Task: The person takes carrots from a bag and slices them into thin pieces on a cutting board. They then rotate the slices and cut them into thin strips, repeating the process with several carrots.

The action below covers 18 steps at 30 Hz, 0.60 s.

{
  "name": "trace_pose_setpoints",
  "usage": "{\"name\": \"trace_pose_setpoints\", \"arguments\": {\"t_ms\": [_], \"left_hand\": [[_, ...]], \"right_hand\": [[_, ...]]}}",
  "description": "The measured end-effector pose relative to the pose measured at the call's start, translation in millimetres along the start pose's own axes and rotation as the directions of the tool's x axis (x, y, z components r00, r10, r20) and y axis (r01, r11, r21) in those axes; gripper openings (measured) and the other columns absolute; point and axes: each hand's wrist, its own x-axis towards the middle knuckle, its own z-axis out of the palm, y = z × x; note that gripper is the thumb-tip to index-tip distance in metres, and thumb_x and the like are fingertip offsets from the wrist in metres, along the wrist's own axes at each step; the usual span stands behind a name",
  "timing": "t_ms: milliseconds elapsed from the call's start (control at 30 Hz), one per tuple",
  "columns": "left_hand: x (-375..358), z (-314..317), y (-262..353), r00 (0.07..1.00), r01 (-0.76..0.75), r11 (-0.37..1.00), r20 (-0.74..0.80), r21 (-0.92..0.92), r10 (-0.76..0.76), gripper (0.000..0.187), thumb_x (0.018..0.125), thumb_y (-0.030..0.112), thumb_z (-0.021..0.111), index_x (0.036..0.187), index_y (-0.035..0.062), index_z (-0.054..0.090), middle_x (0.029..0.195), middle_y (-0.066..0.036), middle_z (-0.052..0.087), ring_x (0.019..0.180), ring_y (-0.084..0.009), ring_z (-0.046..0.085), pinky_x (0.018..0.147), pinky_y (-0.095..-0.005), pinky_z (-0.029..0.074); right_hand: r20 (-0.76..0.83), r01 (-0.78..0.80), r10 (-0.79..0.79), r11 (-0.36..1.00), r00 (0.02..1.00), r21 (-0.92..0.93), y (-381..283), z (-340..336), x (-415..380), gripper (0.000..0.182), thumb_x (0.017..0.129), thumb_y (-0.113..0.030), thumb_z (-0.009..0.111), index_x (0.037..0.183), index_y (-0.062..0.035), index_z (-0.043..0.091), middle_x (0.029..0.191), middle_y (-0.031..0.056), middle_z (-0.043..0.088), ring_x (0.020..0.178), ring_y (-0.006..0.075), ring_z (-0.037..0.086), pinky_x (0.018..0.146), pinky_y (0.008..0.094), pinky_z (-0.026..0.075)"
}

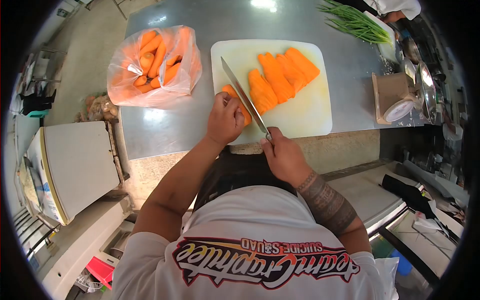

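My right hand [281, 154] is closed round the handle of a long kitchen knife [242, 94], its blade angled up and to the left over the cutting board. With curled fingers, my left hand [225, 119] grips a carrot [230, 91] on the board's left side, and the blade lies along the carrot's right edge. Several rows of thinly sliced carrot [275, 77] lie fanned out just right of the blade. Under them is the white cutting board [317, 117], at the near edge of the metal table.
A clear plastic bag of whole carrots [155, 62] stands left of the board. At the far right are green onions [362, 25], with another person's hand [394, 16] beside them. A kitchen scale [397, 107] sits on the table's right end. A white chest [80, 165] stands at left.
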Motion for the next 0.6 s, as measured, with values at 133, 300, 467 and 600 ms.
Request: {"name": "trace_pose_setpoints", "arguments": {"t_ms": [133, 300, 467, 600], "left_hand": [[1, 1, 2, 1.000, 0.005, 1.000, -0.005, 0.016, -0.004, 0.030, 0.084, 0.006, 0.064, 0.113, 0.0006, 0.067, 0.118, -0.023, 0.053, 0.096, -0.0364, 0.064, 0.080, -0.0444, 0.058], [2, 0, 3, 1.000, -0.008, 1.000, 0.024, 0.027, 0.007, 0.034, 0.085, 0.003, 0.062, 0.119, -0.0010, 0.067, 0.121, -0.025, 0.051, 0.089, -0.0366, 0.066, 0.080, -0.0442, 0.058], [2, 0, 0, 0.999, -0.037, 0.999, 0.014, 0.030, 0.037, 0.034, 0.085, 0.004, 0.060, 0.118, -0.0019, 0.066, 0.122, -0.026, 0.051, 0.093, -0.0390, 0.066, 0.083, -0.0459, 0.057], [-1, 1, -4, 0.999, -0.039, 0.999, 0.009, 0.029, 0.039, 0.034, 0.085, 0.004, 0.059, 0.118, -0.0022, 0.066, 0.122, -0.027, 0.051, 0.095, -0.0406, 0.065, 0.086, -0.0474, 0.057]], "right_hand": [[0.049, -0.039, 0.038, 0.999, 0.998, 0.022, -17, -27, -36, 0.034, 0.107, -0.024, 0.058, 0.128, 0.0030, 0.053, 0.083, 0.0260, 0.071, 0.081, 0.0482, 0.070, 0.074, 0.0578, 0.055], [0.163, -0.104, 0.100, 0.994, 0.982, 0.016, -21, -46, -47, 0.034, 0.108, -0.024, 0.055, 0.128, 0.0039, 0.052, 0.080, 0.0262, 0.069, 0.079, 0.0490, 0.068, 0.072, 0.0581, 0.054], [0.139, -0.055, 0.072, 0.990, 0.988, -0.127, -26, -19, -9, 0.028, 0.108, -0.023, 0.054, 0.118, 0.0030, 0.052, 0.078, 0.0253, 0.069, 0.080, 0.0481, 0.070, 0.072, 0.0578, 0.055], [0.053, 0.056, -0.049, 0.990, 0.997, -0.131, -1, 22, 29, 0.025, 0.107, -0.024, 0.055, 0.111, 0.0008, 0.052, 0.078, 0.0250, 0.070, 0.076, 0.0464, 0.071, 0.069, 0.0572, 0.056]]}}
